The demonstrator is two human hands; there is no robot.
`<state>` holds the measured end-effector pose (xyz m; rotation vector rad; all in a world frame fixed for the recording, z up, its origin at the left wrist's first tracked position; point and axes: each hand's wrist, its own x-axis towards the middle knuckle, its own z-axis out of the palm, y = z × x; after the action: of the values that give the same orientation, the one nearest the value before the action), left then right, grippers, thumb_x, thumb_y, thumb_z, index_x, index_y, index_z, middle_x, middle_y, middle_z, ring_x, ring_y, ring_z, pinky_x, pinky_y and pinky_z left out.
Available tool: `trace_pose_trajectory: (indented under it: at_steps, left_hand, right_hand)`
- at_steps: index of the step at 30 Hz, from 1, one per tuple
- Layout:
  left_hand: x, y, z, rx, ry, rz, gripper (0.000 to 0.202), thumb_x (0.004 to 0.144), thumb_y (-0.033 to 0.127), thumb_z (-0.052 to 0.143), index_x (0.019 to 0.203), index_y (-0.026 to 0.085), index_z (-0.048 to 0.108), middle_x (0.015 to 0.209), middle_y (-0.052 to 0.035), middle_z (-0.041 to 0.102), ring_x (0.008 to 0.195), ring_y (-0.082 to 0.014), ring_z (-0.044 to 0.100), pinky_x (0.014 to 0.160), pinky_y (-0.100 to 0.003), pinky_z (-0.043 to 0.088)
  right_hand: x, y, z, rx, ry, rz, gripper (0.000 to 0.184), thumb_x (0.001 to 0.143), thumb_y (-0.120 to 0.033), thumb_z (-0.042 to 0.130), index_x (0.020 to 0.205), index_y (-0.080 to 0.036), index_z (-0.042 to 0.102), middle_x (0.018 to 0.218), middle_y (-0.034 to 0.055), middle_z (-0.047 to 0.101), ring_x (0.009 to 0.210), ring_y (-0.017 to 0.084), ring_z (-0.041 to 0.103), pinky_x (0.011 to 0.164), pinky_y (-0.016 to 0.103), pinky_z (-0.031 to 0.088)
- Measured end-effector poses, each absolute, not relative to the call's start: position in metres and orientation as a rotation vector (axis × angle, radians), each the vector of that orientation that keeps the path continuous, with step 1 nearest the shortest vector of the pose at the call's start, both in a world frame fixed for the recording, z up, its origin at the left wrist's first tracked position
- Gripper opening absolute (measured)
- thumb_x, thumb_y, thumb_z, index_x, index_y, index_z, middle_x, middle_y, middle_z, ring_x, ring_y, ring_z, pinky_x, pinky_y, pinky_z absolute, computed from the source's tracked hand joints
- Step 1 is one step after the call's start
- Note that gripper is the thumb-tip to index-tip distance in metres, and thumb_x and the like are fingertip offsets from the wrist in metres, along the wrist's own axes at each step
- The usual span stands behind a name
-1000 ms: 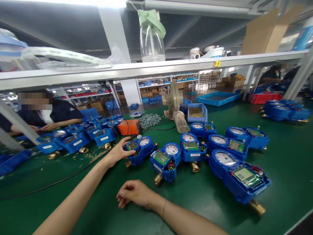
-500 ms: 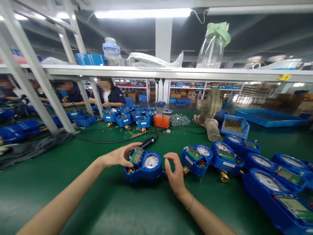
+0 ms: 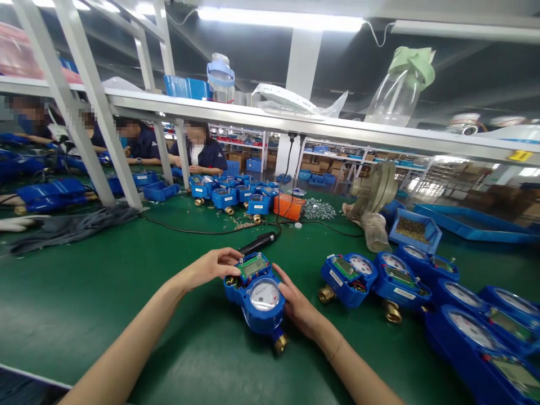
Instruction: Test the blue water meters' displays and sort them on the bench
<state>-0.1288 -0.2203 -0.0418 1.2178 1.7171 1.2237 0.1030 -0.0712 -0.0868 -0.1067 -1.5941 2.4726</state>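
A blue water meter [image 3: 258, 312] with a round dial, an exposed green circuit board and small display, and a brass threaded end lies on the green bench in front of me. My left hand [image 3: 208, 269] grips its far left corner, thumb by the board and fingers behind. On the other side my right hand [image 3: 300, 308] holds the housing, thumb near the dial and index finger at the display's edge. Just behind the meter lies a black corded electric screwdriver [image 3: 258, 244], its front end hidden by the left hand and meter.
More blue meters [image 3: 348, 275] stand to the right, others [image 3: 225, 198] at the back. An orange box [image 3: 288, 207], a pile of small metal parts [image 3: 319, 209], a blue bin of screws [image 3: 415, 230] and a fan [image 3: 377, 188] line the rear. Grey cloth [image 3: 80, 225] lies left. Co-workers sit beyond.
The meter has turned so its brass end points toward me. My right hand has moved from beside it onto its right side. My view has tilted and shifted slightly left.
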Motion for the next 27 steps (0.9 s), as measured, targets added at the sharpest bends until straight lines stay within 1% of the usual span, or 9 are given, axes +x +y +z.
trace_pose_trajectory:
  at_steps: [2,7,9,11,14,16,19,22,27]
  left_hand:
    - [-0.123,-0.225,-0.045,1.191,1.744,1.192,0.046,0.078,0.046,0.068,0.115,0.021,0.059,0.103,-0.0070,0.067,0.093,-0.0255,0.062,0.071,-0.031,0.051]
    - [-0.110,-0.219,-0.054,1.074,1.670,1.230,0.052,0.081,0.050,0.064,0.125,0.023,0.055,0.113,-0.0060,0.064,0.099,-0.0241,0.060,0.063,-0.024,0.047]
    - [-0.106,-0.210,-0.058,1.058,1.526,1.248,0.057,0.080,0.048,0.066,0.129,0.022,0.052,0.111,-0.0066,0.065,0.101,-0.0239,0.059,0.070,-0.025,0.048]
    - [-0.104,-0.198,-0.061,1.096,1.323,1.256,0.063,0.076,0.045,0.071,0.130,0.021,0.050,0.115,-0.0077,0.063,0.108,-0.0253,0.057,0.086,-0.031,0.047]
    - [-0.101,-0.182,-0.065,1.201,1.176,1.256,0.075,0.067,0.050,0.078,0.129,0.018,0.049,0.123,-0.0103,0.058,0.115,-0.0297,0.052,0.100,-0.039,0.040]
    - [-0.100,-0.175,-0.069,1.253,1.172,1.256,0.078,0.065,0.055,0.077,0.127,0.017,0.048,0.122,-0.0115,0.058,0.114,-0.0314,0.053,0.099,-0.040,0.041]
    - [-0.099,-0.172,-0.076,1.246,1.118,1.289,0.074,0.068,0.057,0.073,0.126,0.019,0.046,0.120,-0.0108,0.059,0.110,-0.0314,0.055,0.096,-0.040,0.043]
    - [-0.093,-0.173,-0.083,1.228,1.097,1.369,0.069,0.072,0.058,0.069,0.125,0.020,0.046,0.117,-0.0099,0.059,0.108,-0.0309,0.056,0.094,-0.039,0.044]
    - [-0.073,-0.171,-0.084,1.247,1.353,1.510,0.046,0.084,0.056,0.053,0.111,0.019,0.050,0.107,-0.0073,0.061,0.098,-0.0275,0.057,0.086,-0.035,0.046]
  right_hand:
    - [0.104,-0.070,-0.088,-0.057,-1.669,2.442,0.084,0.084,-0.043,0.060,0.147,-0.022,0.008,0.134,0.0154,0.048,0.119,0.024,0.052,0.110,0.047,0.026]
    - [0.104,-0.076,-0.092,0.020,-1.705,2.322,0.111,0.070,-0.053,0.073,0.147,-0.026,-0.002,0.139,0.0164,0.041,0.126,0.027,0.045,0.110,0.048,0.024]
    - [0.104,-0.079,-0.093,0.083,-1.647,2.340,0.117,0.064,-0.053,0.077,0.146,-0.028,-0.002,0.143,0.0155,0.035,0.130,0.026,0.040,0.111,0.046,0.023]
    - [0.104,-0.079,-0.093,0.104,-1.599,2.353,0.118,0.061,-0.053,0.079,0.146,-0.029,0.000,0.146,0.0143,0.032,0.131,0.026,0.038,0.111,0.045,0.023]
    - [0.105,-0.075,-0.092,0.052,-1.543,2.392,0.105,0.067,-0.060,0.070,0.146,-0.031,0.007,0.144,0.0134,0.036,0.126,0.026,0.044,0.107,0.045,0.029]
    - [0.106,-0.070,-0.090,-0.017,-1.512,2.453,0.084,0.079,-0.066,0.053,0.145,-0.031,0.014,0.139,0.0125,0.043,0.121,0.025,0.049,0.102,0.046,0.035]
    - [0.106,-0.062,-0.085,-0.152,-1.522,2.487,0.057,0.091,-0.061,0.030,0.139,-0.030,0.031,0.131,0.0106,0.051,0.114,0.022,0.053,0.095,0.044,0.041]
    - [0.104,-0.053,-0.079,-0.245,-1.530,2.417,0.052,0.094,-0.056,0.025,0.131,-0.025,0.045,0.126,0.0104,0.054,0.110,0.022,0.054,0.091,0.041,0.043]
    - [0.105,-0.045,-0.072,-0.307,-1.570,2.379,0.048,0.093,-0.055,0.029,0.126,-0.024,0.047,0.125,0.0090,0.055,0.109,0.022,0.054,0.087,0.038,0.045]
